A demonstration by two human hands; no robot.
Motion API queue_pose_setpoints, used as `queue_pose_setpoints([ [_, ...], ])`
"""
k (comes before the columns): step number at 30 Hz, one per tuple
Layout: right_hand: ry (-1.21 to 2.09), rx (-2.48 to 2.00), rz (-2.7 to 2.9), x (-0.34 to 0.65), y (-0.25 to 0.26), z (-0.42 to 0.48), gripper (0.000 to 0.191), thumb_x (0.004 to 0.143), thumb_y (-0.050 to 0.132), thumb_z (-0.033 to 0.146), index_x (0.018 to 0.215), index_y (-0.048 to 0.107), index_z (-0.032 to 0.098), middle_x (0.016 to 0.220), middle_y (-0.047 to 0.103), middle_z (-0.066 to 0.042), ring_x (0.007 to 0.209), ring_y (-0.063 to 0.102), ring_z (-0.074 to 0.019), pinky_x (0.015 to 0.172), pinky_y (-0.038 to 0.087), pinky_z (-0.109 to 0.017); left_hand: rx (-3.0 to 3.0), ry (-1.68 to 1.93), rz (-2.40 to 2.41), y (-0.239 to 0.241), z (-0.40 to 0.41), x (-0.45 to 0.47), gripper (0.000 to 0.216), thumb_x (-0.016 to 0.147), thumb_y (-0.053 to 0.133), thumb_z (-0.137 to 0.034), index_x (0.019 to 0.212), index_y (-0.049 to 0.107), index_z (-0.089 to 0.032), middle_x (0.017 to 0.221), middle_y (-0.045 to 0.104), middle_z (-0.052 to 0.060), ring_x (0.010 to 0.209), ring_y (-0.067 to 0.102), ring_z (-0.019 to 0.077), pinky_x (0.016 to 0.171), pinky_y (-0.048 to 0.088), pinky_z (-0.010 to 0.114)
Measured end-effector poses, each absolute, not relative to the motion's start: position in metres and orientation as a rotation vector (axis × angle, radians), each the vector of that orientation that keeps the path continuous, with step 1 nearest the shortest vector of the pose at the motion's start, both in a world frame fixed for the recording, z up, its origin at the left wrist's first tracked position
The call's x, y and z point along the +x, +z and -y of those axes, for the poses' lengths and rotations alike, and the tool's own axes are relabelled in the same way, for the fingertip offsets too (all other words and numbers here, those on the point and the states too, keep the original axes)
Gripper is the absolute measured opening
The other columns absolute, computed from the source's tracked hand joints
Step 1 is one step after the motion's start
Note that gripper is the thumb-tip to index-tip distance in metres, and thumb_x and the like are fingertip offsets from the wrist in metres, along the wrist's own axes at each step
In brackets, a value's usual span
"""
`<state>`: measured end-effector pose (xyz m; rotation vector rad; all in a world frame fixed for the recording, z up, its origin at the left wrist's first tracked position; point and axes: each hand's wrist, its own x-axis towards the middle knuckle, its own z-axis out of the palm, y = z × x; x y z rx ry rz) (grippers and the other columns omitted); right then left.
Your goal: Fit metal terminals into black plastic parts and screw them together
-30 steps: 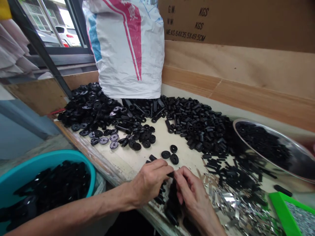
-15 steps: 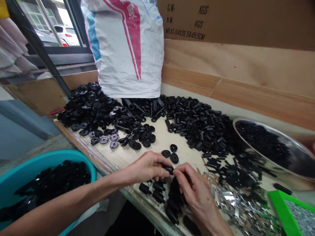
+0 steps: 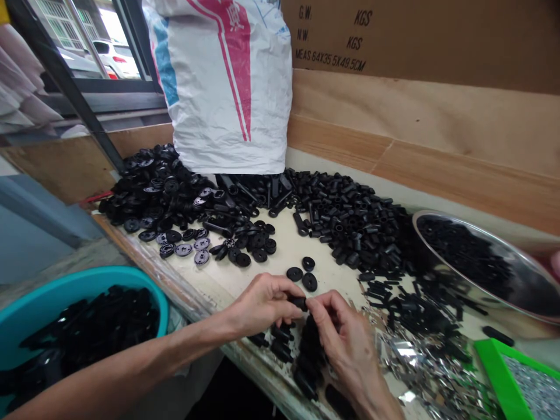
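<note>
My left hand and my right hand meet near the front edge of the pale worktable. Both pinch one small black plastic cylinder between their fingertips. Under the hands lie several assembled black parts in a row. Three black round discs lie just beyond the hands. Small shiny metal clips are heaped to the right of my right hand.
A heap of black discs lies at the back left, black tubes at the centre. A white woven sack stands behind. A steel bowl, a green tray and a teal basin hold parts.
Both hands have shifted a little away from me and left, still joined on the small black piece. More of the row of black parts beneath them shows now.
</note>
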<state>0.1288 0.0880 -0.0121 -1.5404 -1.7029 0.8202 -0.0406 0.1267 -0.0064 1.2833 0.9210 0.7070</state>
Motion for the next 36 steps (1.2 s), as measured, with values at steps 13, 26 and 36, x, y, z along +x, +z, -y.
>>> queue_pose_setpoints([
  [13, 0.958, -1.536, 1.547, 0.126, -0.027, -0.088, 0.033, 0.090, 0.046, 0.047, 0.070, 0.048, 0.021, 0.047, 0.041, 0.007, 0.043, 0.037, -0.0095, 0.041, 0.029, -0.020, 1.594, 0.878, -1.110, -0.016, -0.121, -0.036, 0.014, 0.067, 0.070, -0.014, 0.081, 0.069, -0.017, 0.071, 0.049, -0.004, 0.058, 0.041, 0.0067, 0.053, 0.033, 0.019],
  [26, 0.957, -1.545, 1.488, 0.119, -0.027, -0.084, 0.034, 0.090, 0.045, 0.048, 0.070, 0.047, 0.021, 0.049, 0.044, 0.006, 0.044, 0.039, -0.0101, 0.043, 0.030, -0.021, 1.666, 0.896, -1.111, -0.012, -0.117, -0.032, 0.017, 0.067, 0.068, -0.008, 0.080, 0.073, -0.017, 0.072, 0.054, -0.002, 0.061, 0.046, 0.0081, 0.055, 0.036, 0.019],
  [36, 0.986, -1.517, 1.481, 0.122, -0.030, -0.087, 0.035, 0.089, 0.046, 0.049, 0.069, 0.048, 0.021, 0.048, 0.040, 0.007, 0.045, 0.037, -0.0095, 0.042, 0.028, -0.021, 1.848, 0.732, -1.056, -0.001, -0.125, -0.041, 0.018, 0.077, 0.064, -0.013, 0.092, 0.071, -0.018, 0.080, 0.062, 0.000, 0.069, 0.056, 0.0105, 0.062, 0.042, 0.019],
])
